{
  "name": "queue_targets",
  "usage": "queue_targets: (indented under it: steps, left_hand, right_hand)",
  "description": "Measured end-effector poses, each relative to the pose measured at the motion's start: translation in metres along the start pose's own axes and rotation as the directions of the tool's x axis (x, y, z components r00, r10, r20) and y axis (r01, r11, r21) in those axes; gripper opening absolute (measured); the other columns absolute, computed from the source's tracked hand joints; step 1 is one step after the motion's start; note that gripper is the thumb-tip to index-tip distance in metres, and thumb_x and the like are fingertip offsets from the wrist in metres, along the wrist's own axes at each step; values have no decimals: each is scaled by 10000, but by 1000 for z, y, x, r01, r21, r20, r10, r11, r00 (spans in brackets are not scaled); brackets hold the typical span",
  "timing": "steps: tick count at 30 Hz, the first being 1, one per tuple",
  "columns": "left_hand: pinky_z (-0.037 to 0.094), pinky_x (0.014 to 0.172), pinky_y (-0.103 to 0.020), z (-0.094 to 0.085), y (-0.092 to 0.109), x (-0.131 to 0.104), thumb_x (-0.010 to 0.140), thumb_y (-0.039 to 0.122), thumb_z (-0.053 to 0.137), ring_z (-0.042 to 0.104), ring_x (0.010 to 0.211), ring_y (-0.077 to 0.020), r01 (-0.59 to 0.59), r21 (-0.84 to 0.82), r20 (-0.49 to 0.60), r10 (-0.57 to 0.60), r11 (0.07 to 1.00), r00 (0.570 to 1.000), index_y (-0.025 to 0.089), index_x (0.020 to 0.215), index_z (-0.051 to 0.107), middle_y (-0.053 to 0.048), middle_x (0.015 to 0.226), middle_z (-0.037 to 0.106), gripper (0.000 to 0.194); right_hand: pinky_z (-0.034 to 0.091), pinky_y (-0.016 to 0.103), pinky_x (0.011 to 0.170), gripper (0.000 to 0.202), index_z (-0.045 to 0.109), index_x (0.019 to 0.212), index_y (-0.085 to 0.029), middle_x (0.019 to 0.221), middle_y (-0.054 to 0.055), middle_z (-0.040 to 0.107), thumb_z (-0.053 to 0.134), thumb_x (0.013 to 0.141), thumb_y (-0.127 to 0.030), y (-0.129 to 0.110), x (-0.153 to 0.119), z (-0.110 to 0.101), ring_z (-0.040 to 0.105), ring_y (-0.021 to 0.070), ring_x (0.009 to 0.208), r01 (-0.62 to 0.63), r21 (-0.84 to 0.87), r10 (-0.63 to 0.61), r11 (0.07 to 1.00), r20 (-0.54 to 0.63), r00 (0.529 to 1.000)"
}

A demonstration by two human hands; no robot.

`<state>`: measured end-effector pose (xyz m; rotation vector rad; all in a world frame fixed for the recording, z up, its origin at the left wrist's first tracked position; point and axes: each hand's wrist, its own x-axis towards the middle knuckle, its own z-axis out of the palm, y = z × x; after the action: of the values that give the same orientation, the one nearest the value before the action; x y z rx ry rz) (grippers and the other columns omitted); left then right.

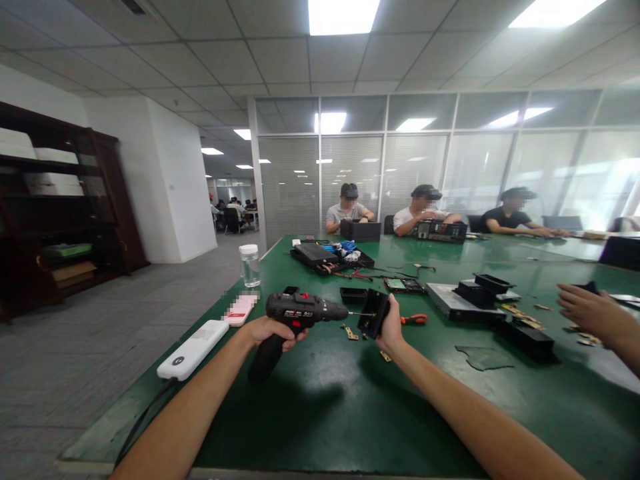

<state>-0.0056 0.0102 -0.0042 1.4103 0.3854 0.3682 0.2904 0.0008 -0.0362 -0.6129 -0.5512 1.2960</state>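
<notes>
My left hand (273,331) is wrapped round the grip of a black cordless drill (295,310), which points to the right. Its long thin bit (361,313) reaches into the open side of a small black box (375,312). That box is held tilted up above the table by my right hand (393,327). Whether the bit touches a screw inside cannot be made out. Small brass-coloured metal pieces (351,333) lie on the table below the box. An orange-and-black screwdriver handle (416,320) shows just right of my right hand.
On the green table (320,427) are a white power strip (193,350), a clear jar (249,267), a silver case (460,303) with black boxes, and a glass-like shard (484,358). A co-worker's hand (593,313) reaches in at right. Several people sit across the table.
</notes>
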Motion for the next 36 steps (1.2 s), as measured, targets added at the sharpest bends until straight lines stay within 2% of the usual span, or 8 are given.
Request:
queue_targets:
  steps: [9, 20, 36]
  left_hand:
    - [351, 494, -220, 0, -1, 0, 608, 171, 615, 459, 539, -83, 1, -10, -5, -1, 1000, 1000, 73, 973, 543, -67, 850, 518, 385]
    - [341, 503, -218, 4, 2, -1, 612, 177, 634, 454, 544, -79, -8, 0, 3, 8, 1000, 1000, 89, 966, 543, -61, 844, 515, 376]
    - [345, 503, -216, 5, 2, -2, 610, 190, 646, 447, 538, -73, -29, 21, 11, 29, 999, 1000, 94, 957, 541, -60, 841, 513, 375]
  right_hand:
    - [481, 346, 494, 349, 637, 704, -257, 611, 59, 622, 383, 743, -493, 1, 2, -2, 585, 173, 520, -2, 22, 2, 1000, -18, 1000]
    - [478, 363, 513, 367, 644, 694, -253, 600, 52, 617, 375, 743, -497, 1, 0, 0, 580, 175, 512, -6, 3, 6, 1000, -19, 1000]
    - [472, 356, 504, 369, 631, 665, -311, 637, 49, 631, 359, 706, -556, 2, 4, 1, 595, 180, 548, 14, -49, -17, 999, -56, 998]
